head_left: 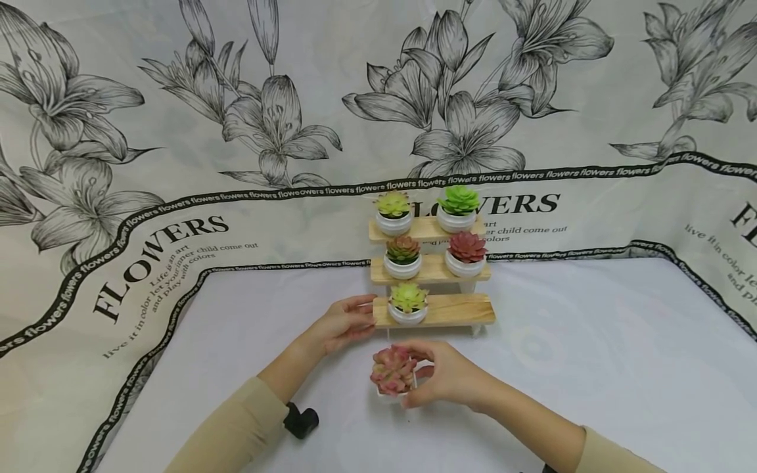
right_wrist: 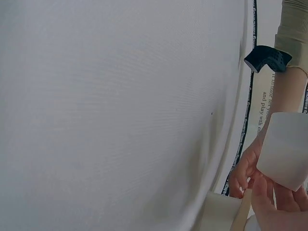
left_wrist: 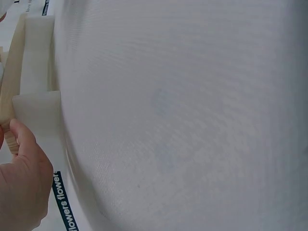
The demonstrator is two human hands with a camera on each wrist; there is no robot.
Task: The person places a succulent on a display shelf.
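Observation:
My right hand (head_left: 452,376) grips a potted pink artificial succulent (head_left: 393,372) in front of the stand. The smooth side of its white pot (right_wrist: 285,149) shows in the right wrist view. At the left end of the bottom board, my left hand (head_left: 345,323) pinches the three-tier wooden plant stand (head_left: 455,310); in the left wrist view the thumb lies against the board's end. On that bottom tier sits a yellow-green succulent (head_left: 408,299). The middle tier bears a brownish-green succulent (head_left: 403,249) and a dark red one (head_left: 467,247).
Up on the top tier are a yellowish succulent (head_left: 393,204) and a bright green one (head_left: 458,200). White supports (left_wrist: 37,113) carry the boards. Behind the white-covered table (head_left: 591,355) hangs a flower-printed cloth (head_left: 307,223). A black object (head_left: 302,421) is by the left sleeve.

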